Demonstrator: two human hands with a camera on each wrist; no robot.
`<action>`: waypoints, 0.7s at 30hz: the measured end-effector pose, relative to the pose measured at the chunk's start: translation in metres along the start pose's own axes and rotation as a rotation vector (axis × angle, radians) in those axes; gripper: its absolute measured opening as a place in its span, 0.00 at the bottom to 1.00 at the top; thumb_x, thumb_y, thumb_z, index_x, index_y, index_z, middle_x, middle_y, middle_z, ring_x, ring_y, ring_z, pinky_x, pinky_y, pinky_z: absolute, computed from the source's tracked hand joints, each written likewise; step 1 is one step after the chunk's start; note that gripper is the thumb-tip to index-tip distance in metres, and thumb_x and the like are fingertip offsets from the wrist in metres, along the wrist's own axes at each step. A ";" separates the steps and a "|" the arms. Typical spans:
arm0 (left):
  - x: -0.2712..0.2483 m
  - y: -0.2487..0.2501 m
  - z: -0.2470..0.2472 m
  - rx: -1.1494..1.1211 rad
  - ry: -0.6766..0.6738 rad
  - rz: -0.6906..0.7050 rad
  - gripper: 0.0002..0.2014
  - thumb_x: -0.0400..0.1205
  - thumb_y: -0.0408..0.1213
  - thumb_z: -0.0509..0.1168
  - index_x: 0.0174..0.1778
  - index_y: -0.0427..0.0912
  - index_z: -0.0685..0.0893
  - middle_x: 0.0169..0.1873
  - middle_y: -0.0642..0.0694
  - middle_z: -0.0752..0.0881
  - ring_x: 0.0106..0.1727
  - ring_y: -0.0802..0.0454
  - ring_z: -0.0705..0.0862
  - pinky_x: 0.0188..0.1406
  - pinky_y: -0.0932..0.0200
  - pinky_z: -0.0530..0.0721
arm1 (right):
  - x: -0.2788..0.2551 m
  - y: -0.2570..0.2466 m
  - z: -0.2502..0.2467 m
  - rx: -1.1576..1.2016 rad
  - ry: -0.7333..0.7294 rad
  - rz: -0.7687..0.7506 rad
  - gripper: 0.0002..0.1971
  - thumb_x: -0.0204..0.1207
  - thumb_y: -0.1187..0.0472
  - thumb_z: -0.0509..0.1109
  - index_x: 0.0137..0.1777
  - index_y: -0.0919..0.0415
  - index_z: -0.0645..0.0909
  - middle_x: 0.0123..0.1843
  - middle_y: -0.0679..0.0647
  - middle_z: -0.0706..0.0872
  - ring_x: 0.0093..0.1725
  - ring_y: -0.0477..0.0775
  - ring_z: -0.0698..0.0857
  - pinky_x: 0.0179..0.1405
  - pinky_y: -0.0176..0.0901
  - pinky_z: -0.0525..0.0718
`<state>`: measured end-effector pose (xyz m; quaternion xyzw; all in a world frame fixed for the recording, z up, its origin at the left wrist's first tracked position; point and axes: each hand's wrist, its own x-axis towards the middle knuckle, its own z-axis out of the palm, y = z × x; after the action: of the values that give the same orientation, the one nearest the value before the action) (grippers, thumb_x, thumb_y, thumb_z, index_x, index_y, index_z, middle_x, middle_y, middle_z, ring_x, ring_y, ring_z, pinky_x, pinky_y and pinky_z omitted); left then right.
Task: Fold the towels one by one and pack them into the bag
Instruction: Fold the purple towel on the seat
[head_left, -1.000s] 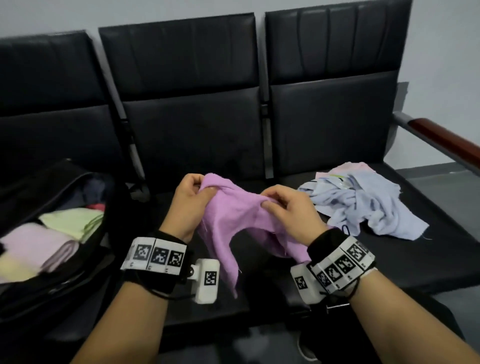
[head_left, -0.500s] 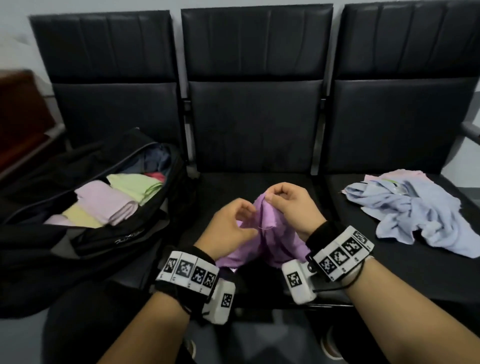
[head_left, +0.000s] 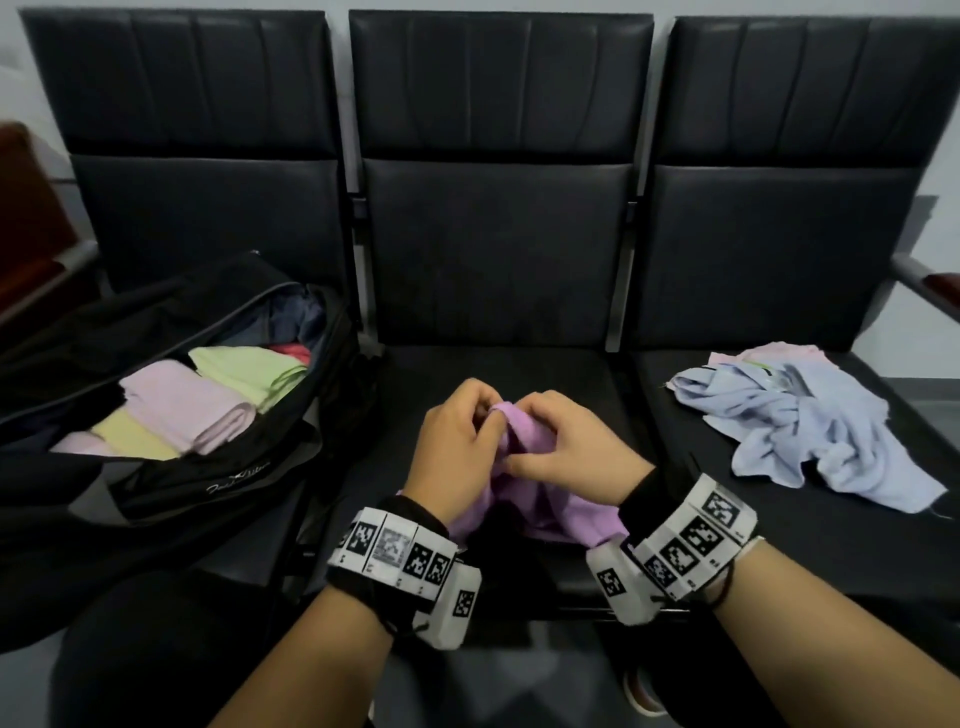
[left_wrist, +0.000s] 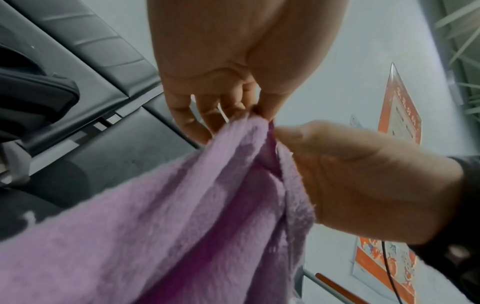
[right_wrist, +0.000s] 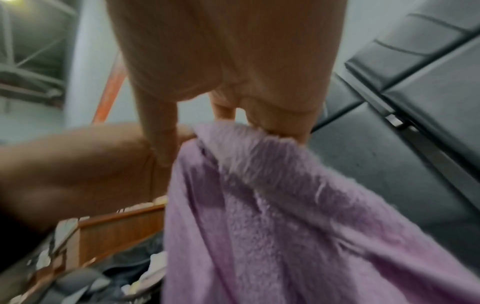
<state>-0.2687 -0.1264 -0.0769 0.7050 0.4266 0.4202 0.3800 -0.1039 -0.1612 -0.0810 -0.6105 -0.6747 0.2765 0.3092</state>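
A purple towel (head_left: 566, 514) hangs from both hands over the middle seat. My left hand (head_left: 462, 441) pinches its top edge (left_wrist: 249, 123) between thumb and fingers. My right hand (head_left: 566, 447) pinches the same edge (right_wrist: 259, 131) right beside it, so the two hands touch. The towel's lower part drapes toward my wrists (head_left: 571, 525). An open black bag (head_left: 171, 483) lies on the left seat with folded pink (head_left: 187, 410), green (head_left: 249, 369) and yellow (head_left: 130, 439) towels inside. A loose heap of light blue towels (head_left: 810, 426) lies on the right seat.
Three black padded seats (head_left: 493, 249) stand in a row against a pale wall. A pink cloth (head_left: 763, 353) peeks out behind the blue heap. A wooden armrest (head_left: 935, 291) juts out at the far right.
My hands have come together, bringing the two held parts of the purple towel's edge side by side. The view has swung left, so the bag shows more fully.
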 end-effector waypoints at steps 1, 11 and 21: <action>0.000 0.003 -0.001 -0.013 0.014 0.021 0.06 0.81 0.28 0.66 0.41 0.42 0.82 0.30 0.47 0.84 0.31 0.60 0.80 0.33 0.66 0.79 | 0.000 -0.002 0.002 -0.080 0.055 -0.053 0.10 0.68 0.53 0.77 0.48 0.50 0.84 0.48 0.48 0.82 0.48 0.45 0.82 0.51 0.43 0.82; -0.001 -0.027 -0.006 0.191 -0.173 0.031 0.08 0.78 0.27 0.67 0.42 0.47 0.82 0.38 0.52 0.80 0.36 0.60 0.78 0.38 0.70 0.75 | 0.019 -0.015 -0.012 0.098 0.314 -0.090 0.11 0.74 0.63 0.63 0.44 0.46 0.84 0.42 0.40 0.89 0.46 0.40 0.86 0.44 0.30 0.80; 0.006 -0.066 -0.036 0.394 -0.025 -0.094 0.09 0.73 0.24 0.63 0.34 0.42 0.83 0.35 0.48 0.83 0.39 0.51 0.82 0.43 0.53 0.80 | 0.014 0.000 -0.037 0.161 0.476 -0.049 0.11 0.78 0.68 0.63 0.44 0.52 0.84 0.41 0.42 0.88 0.43 0.37 0.84 0.40 0.23 0.76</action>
<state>-0.3186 -0.0917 -0.1220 0.7501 0.5285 0.3015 0.2592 -0.0765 -0.1476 -0.0551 -0.6151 -0.5734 0.1702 0.5137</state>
